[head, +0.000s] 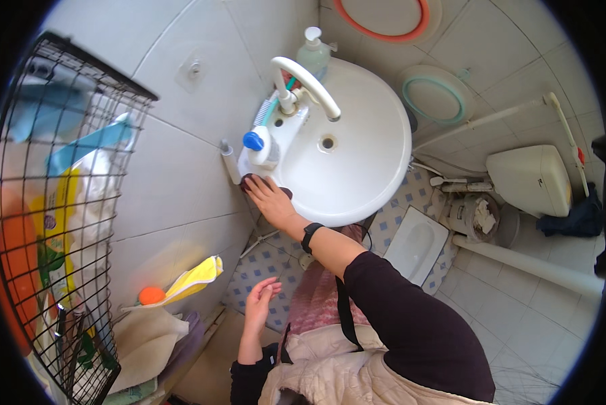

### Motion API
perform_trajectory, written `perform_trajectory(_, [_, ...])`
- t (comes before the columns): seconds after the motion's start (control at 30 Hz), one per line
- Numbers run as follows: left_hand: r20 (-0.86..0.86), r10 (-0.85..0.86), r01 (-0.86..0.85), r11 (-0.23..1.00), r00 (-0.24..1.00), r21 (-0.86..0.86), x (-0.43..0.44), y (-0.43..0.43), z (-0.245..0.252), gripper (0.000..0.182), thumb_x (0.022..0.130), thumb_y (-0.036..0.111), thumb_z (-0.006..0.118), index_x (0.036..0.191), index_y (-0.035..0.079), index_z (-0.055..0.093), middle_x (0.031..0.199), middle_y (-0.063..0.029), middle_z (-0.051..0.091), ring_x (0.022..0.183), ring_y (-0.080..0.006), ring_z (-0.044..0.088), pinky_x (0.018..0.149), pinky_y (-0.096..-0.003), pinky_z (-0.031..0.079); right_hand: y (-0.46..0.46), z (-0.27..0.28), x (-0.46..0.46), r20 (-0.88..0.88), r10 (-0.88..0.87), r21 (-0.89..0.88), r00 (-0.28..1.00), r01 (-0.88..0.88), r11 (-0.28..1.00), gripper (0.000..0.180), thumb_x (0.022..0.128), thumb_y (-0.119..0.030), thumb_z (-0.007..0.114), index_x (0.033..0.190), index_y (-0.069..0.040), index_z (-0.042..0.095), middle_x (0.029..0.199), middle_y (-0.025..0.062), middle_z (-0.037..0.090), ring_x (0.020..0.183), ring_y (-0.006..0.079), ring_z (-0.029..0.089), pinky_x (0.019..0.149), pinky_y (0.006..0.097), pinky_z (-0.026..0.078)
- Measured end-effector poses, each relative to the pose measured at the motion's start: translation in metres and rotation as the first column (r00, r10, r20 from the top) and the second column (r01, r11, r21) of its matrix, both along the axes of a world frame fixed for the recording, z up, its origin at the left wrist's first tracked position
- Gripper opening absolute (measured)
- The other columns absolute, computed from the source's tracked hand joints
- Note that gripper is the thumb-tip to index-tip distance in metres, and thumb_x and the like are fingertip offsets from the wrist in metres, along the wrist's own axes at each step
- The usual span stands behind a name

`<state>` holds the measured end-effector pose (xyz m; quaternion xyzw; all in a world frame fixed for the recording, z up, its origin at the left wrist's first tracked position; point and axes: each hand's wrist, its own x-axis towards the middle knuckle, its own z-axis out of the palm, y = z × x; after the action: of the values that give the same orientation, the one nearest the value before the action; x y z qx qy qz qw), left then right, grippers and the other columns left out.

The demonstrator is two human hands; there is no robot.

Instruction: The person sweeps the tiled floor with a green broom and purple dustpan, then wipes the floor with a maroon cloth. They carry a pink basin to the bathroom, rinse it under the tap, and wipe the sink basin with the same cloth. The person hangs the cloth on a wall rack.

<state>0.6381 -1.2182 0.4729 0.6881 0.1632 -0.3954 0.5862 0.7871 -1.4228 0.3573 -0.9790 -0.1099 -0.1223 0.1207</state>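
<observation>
My right hand lies with spread fingers on a dark cloth, pressing it against the left rim of a white washbasin. Just above the fingers stands a white bottle with a blue cap. Lower down, my left hand hangs in the air with bent fingers and nothing visible in it. The white curved faucet arches over the bowl. Behind it are a soap pump bottle and a brush.
A black wire basket full of items juts out at the left, above hanging cloths. A squat toilet pan, a cistern, a waste bin and a white pipe are at the right. Folding basins hang behind the sink.
</observation>
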Motion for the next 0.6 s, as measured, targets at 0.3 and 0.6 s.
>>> perform_trajectory(0.3, [0.325,-0.14,0.144,0.99,0.935,0.012,0.071,-0.051,0.0,0.035,0.096,0.009,0.058,0.13,0.003,0.054,0.122,-0.0101,0.062,0.108,-0.0175,0.06,0.095,-0.0299,0.046,-0.111,0.013,-0.131,-0.162,0.174,0.225,0.971,-0.135,0.965,0.076,0.077,-0.021,0.073,0.143,-0.005,0.04,0.15,0.0145,0.039,0.138,0.0289,0.04,0.114,0.0413,0.032])
perform_trajectory(0.6, [0.769,-0.185,-0.081,0.953,0.612,0.293,0.188,-0.168,-0.003,0.103,0.074,0.015,0.082,0.151,0.001,0.015,0.15,-0.0232,0.028,0.136,-0.0363,0.037,0.109,-0.0464,0.035,-0.405,0.052,-0.149,-0.231,-0.45,0.039,0.863,0.47,0.882,0.043,0.084,0.005,0.05,0.125,-0.006,0.058,0.13,0.0164,0.056,0.115,0.0366,0.052,0.102,0.0437,0.042])
